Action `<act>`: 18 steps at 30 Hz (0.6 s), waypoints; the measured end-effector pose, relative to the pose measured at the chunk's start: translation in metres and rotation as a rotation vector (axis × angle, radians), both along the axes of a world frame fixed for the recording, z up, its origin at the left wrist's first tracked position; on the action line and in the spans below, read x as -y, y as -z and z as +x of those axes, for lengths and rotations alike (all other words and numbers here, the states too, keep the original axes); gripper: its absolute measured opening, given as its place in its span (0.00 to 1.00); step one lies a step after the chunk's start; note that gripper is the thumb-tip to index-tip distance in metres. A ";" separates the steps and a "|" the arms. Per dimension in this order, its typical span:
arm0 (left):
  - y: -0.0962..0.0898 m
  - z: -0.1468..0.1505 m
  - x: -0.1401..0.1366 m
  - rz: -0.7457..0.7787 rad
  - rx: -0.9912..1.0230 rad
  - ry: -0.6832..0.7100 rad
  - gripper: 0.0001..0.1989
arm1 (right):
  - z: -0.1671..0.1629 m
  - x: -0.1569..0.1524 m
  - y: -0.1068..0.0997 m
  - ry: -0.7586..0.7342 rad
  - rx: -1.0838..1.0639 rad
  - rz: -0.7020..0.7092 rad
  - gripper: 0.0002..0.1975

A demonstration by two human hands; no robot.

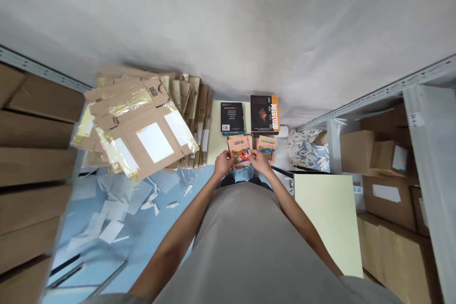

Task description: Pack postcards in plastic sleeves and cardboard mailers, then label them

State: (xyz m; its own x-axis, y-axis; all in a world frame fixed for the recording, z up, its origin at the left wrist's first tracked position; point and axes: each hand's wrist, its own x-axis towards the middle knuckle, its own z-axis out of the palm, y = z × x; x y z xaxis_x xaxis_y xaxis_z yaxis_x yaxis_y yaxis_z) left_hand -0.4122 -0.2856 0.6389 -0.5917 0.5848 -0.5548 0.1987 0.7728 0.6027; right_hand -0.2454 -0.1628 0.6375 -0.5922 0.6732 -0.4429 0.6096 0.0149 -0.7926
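Note:
Between my two hands is a small orange-pink book (241, 148) with a colourful picture on its cover. My left hand (224, 163) is closed on its lower left edge, and my right hand (260, 161) pinches its right side. Partly behind my right hand lies another orange-pink book (267, 145) of similar look. Beyond these, a black book (232, 116) lies back cover up on the pale table (214, 137). To its right is a larger dark book (262, 113) with an orange strip and white lettering.
Flattened cardboard mailers (142, 128) are piled at the left of the table. Paper scraps (114, 223) litter the blue floor. Shelves of cardboard boxes (35, 166) stand left, with more boxes (386, 194) right. A pale board (326, 213) is beside my right arm; a grey wall (228, 23) rises ahead.

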 end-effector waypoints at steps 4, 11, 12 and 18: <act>-0.002 -0.015 0.007 0.007 0.029 0.031 0.07 | -0.008 0.016 -0.006 0.059 0.020 0.011 0.11; -0.016 -0.032 0.016 0.333 0.329 0.061 0.15 | 0.007 0.056 -0.020 0.288 -0.136 -0.074 0.16; -0.020 -0.029 0.013 0.389 0.407 0.086 0.18 | 0.015 0.061 -0.023 0.345 -0.167 -0.079 0.18; -0.057 0.014 -0.018 0.524 0.720 0.339 0.23 | 0.078 0.084 -0.064 0.678 -0.323 -0.103 0.27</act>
